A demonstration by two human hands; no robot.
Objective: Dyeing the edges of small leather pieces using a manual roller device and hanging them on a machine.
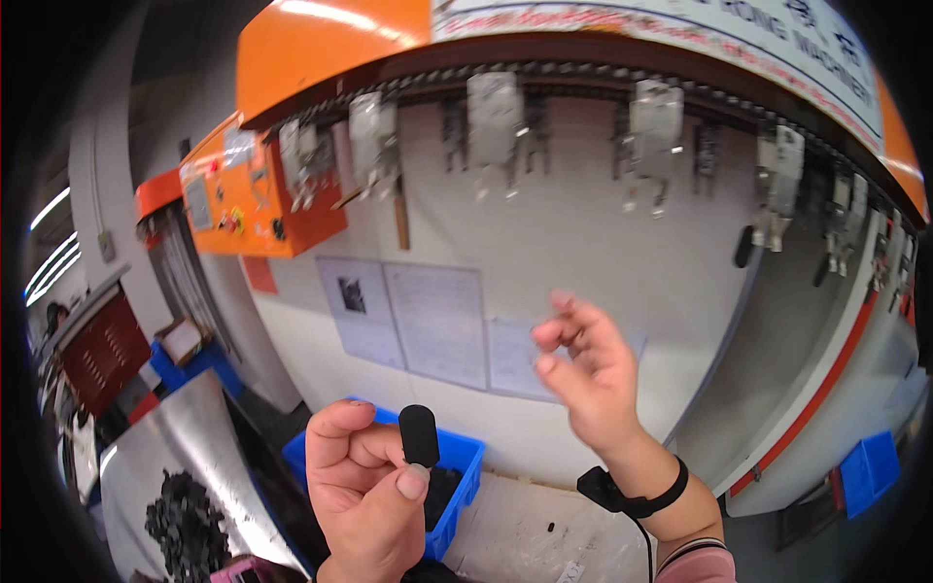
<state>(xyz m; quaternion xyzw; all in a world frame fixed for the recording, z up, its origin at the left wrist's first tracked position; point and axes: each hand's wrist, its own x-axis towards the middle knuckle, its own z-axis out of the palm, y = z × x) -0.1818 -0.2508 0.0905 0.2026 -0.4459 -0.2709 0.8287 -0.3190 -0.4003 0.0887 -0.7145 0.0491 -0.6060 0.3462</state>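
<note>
- We pinch a flat, round-topped black piece (419, 436) in our left hand (360, 491), near us and a bit left, with thumb and finger.
- We hold our right hand (598, 379) up on the right, half open, fingers softly bent.
- Behind our left hand sits a blue bin (470, 483).
- Far from us, silver clips (494, 117) hang in a row.

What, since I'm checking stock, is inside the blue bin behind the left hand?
Black pieces show in the right part of the bin; the left hand covers much of the rest, hiding any contents there.
</note>
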